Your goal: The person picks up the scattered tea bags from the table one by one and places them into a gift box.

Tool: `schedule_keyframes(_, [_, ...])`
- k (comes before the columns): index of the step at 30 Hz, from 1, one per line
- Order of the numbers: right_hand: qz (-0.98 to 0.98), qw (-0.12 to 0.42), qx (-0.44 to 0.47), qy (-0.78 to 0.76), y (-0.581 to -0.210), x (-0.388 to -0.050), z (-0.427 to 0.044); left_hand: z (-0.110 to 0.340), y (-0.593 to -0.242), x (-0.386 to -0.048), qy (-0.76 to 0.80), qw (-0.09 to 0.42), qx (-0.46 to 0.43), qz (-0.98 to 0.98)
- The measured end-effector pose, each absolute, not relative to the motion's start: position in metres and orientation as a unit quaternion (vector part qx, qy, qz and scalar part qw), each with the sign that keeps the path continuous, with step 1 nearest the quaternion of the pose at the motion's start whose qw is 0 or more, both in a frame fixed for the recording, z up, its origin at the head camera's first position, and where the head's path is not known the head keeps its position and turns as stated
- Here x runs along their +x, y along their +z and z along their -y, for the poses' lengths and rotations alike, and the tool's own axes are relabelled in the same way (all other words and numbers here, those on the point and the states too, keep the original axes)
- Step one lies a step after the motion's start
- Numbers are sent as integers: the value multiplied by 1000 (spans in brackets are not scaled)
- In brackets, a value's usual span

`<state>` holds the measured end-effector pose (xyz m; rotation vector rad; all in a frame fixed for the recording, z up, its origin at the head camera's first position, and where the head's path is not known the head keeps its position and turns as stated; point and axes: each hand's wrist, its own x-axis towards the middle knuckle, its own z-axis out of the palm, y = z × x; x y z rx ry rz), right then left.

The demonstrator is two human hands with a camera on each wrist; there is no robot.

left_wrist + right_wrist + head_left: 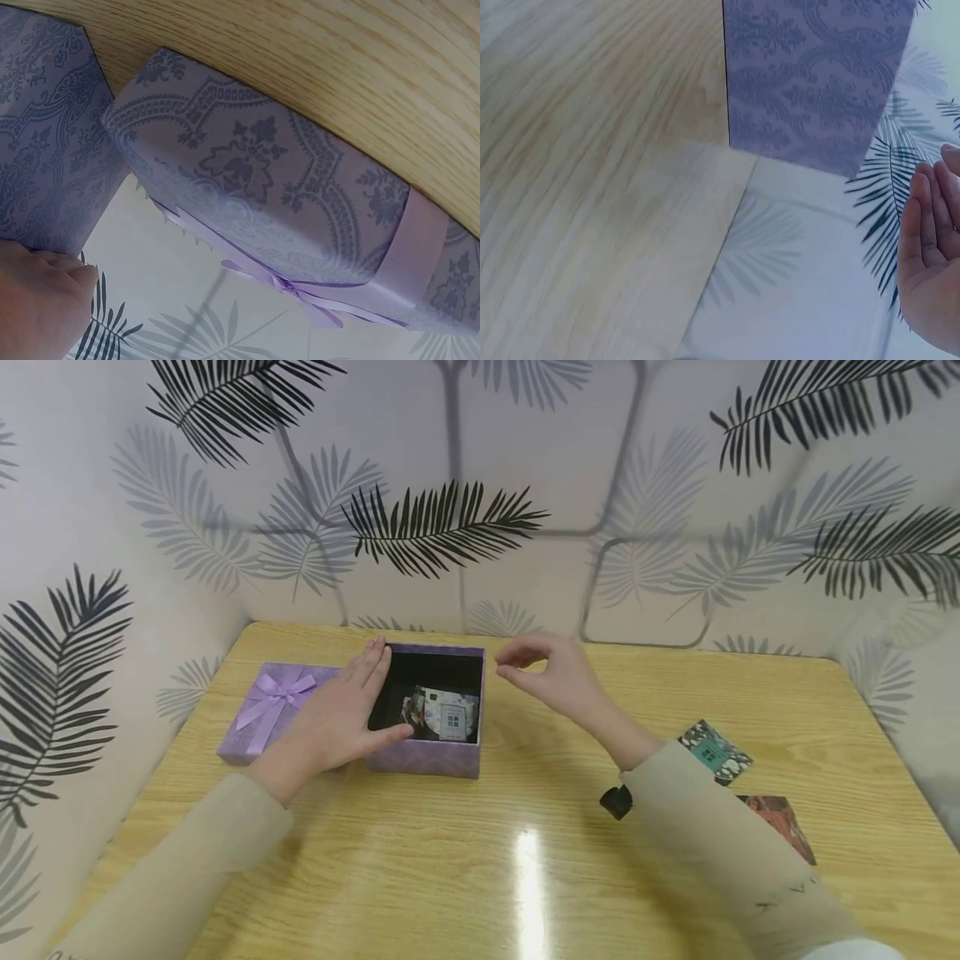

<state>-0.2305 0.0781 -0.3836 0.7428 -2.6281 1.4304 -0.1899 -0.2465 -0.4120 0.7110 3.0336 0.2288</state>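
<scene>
A purple patterned box [427, 758] stands uncovered near the table's back edge, with several small packets [453, 718] inside. Over its left rim rests the left hand [330, 718], fingers straight and thumb spread across the front left corner. In the left wrist view this hand [41, 304] touches the box wall [45, 127]. Just right of the box the right hand [562, 681] hovers, fingers gently bent, thumb below them and a gap between, holding nothing. The right wrist view has the hand [934, 255] apart from the box [817, 75].
The purple lid [277, 693] with its ribbon bow lies left of the box, partly behind the left hand. On the right of the table [420, 860] lie a green-patterned packet [716, 752], a reddish packet [783, 822] and a small black object [617, 802] by the right sleeve.
</scene>
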Motion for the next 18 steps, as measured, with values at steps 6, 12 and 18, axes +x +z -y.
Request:
schedule_keyframes(6, [866, 42, 230, 441, -380, -222, -112, 246, -412, -190, 74, 9, 229, -970])
schedule_keyframes(12, [887, 38, 191, 418, -387, -213, -147, 246, -414, -189, 85, 13, 230, -970])
schedule_keyframes(18, [905, 40, 161, 392, -394, -204, -180, 246, -412, -191, 86, 12, 229, -969])
